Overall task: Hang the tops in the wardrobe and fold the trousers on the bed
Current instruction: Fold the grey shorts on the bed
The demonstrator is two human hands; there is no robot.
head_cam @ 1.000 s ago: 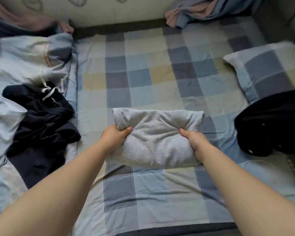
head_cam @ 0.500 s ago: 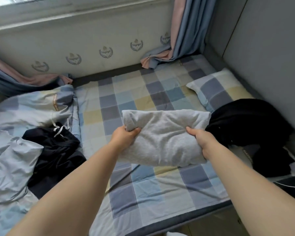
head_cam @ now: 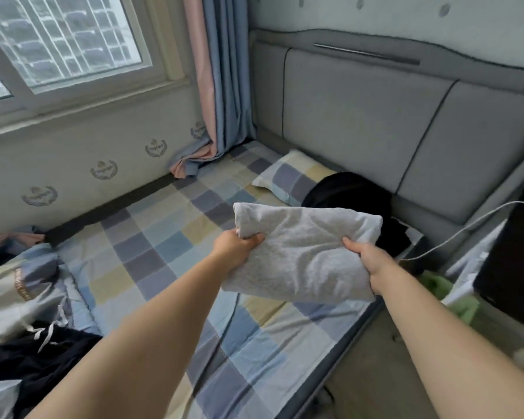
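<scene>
You hold the folded grey trousers in both hands, up off the bed.

Your left hand grips the left edge of the bundle, thumb on top and fingers underneath; your right hand grips the right edge the same way. The trousers sit in the air over the near right part of the checked sheet, just short of the black garment lying beside the checked pillow at the far right. A dark garment with a white drawstring lies at the near left on a crumpled checked duvet. Grey padded headboard at the right, window and pink-blue curtain on the far side.
</scene>
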